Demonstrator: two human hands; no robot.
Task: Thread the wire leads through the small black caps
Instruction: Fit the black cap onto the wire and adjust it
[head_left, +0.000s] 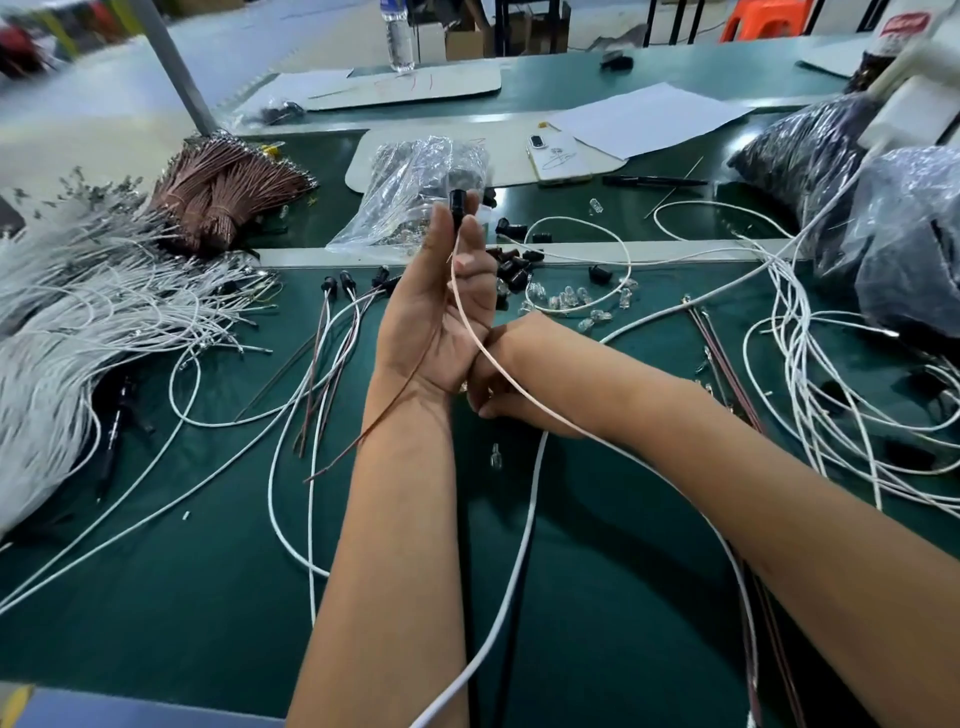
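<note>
My left hand (434, 317) is raised over the green mat, palm toward me, and pinches a small black cap (458, 206) between thumb and fingertips. A white wire lead (524, 396) and a thin brown wire lead (384, 410) hang from the cap down across my palm and wrist. My right hand (493, 382) sits just below the left wrist, fingers curled where the white wire passes; its grip is partly hidden. Loose black caps (514, 270) lie on the mat behind my hands. Several capped wire pairs (332, 332) lie to the left.
A big bundle of white wires (78, 312) and a brown wire bundle (223, 187) fill the left. A clear bag (415, 192) and clear bulbs (566, 301) lie at the centre back. Dark bags (883, 218) and white wire loops (831, 374) crowd the right. A phone (556, 156) lies beyond.
</note>
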